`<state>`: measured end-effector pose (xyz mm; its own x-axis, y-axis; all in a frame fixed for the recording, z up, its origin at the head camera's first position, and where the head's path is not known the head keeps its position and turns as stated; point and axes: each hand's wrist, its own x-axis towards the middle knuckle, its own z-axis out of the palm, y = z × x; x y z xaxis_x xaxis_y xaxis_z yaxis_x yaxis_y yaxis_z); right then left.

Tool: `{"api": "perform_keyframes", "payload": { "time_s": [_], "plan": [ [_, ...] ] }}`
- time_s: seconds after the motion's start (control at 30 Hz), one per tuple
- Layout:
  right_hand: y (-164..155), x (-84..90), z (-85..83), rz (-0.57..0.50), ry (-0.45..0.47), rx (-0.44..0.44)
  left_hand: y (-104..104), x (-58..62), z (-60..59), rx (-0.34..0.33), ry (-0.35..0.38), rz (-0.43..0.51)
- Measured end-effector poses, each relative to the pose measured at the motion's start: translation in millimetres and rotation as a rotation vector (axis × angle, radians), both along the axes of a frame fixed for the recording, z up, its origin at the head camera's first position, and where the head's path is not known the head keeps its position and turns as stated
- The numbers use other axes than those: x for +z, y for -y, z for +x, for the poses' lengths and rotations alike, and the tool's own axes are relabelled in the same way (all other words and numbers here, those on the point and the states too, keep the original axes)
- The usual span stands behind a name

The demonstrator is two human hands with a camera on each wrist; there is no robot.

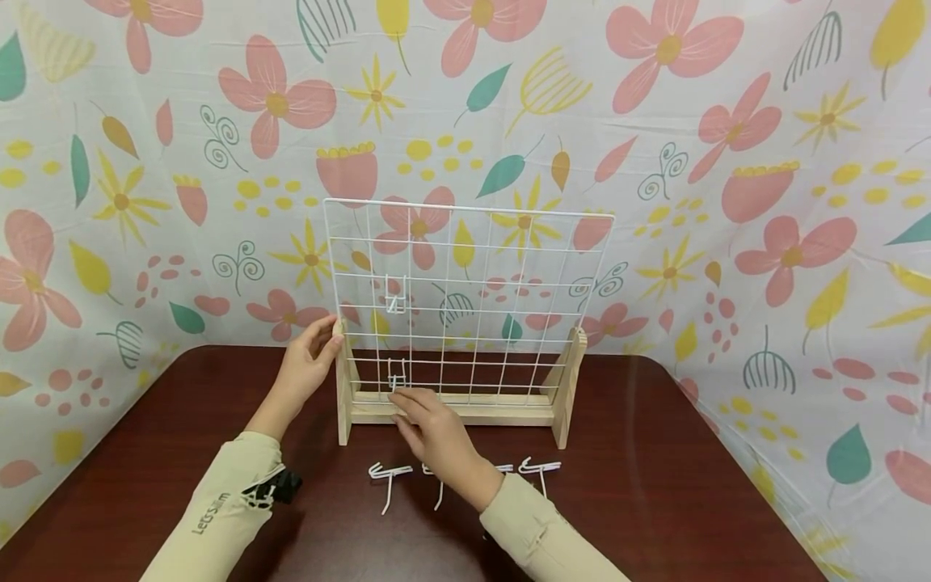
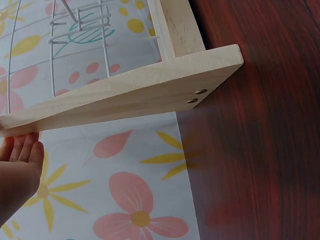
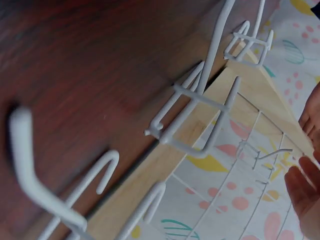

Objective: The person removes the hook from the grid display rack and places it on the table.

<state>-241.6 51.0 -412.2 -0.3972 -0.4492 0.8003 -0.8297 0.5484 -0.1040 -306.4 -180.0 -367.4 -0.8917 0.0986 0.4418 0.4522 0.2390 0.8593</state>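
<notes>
1. My left hand (image 1: 309,360): fingers relaxed, tips touching the left upright (image 1: 344,408) of the white wire-grid, pale-wood stand (image 1: 487,415).
2. My right hand (image 1: 440,432): thumb apart, fingers loosely extended just below the lower white wire hook (image 1: 396,377); contact, can't tell.
3. Stand near dark red-brown worktop's (image 1: 640,469) back edge; side edges well apart.
4. Hooks: two on grid, four before stand.
</notes>
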Motion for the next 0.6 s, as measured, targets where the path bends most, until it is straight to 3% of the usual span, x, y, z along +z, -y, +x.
{"api": "perform_keyframes", "payload": {
  "time_s": [0.23,0.6],
  "plan": [
    [5,-1.4,-5.9,-0.142,0.172,-0.089,-1,0.9,-0.1,-0.006,0.006,0.012],
    [16,-2.2,-11.5,-0.161,0.29,-0.149,-2,0.8,2.4,-0.004,0.02,0.004]
  ]
}}
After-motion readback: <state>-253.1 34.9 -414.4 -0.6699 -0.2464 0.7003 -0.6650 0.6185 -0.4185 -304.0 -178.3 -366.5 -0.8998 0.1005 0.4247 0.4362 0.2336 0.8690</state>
